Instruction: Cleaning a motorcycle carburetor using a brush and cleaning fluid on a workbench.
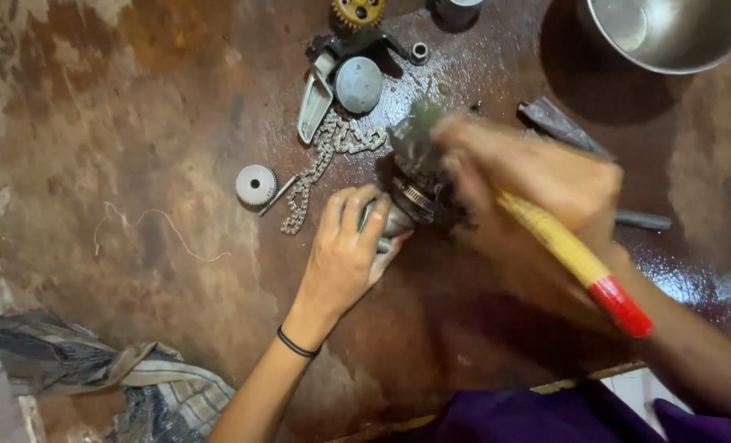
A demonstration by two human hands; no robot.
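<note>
On the oily brown table (177, 123), left hand (345, 254) grips a round metal part (410, 201) to steady it – right hand (537, 176), blurred, closed around a yellow-handled brush (574, 254) scrubbing it, chain (320, 168) just beside

The right hand (537, 176) and the bristle end of its brush (574, 258) were smeared by motion blur, the metal part (410, 201) beneath lay largely hidden by both hands — its form indeterminate — while the steel bowl (669, 33) and toothed gear (357, 11) were cut off by the top edge.
</note>
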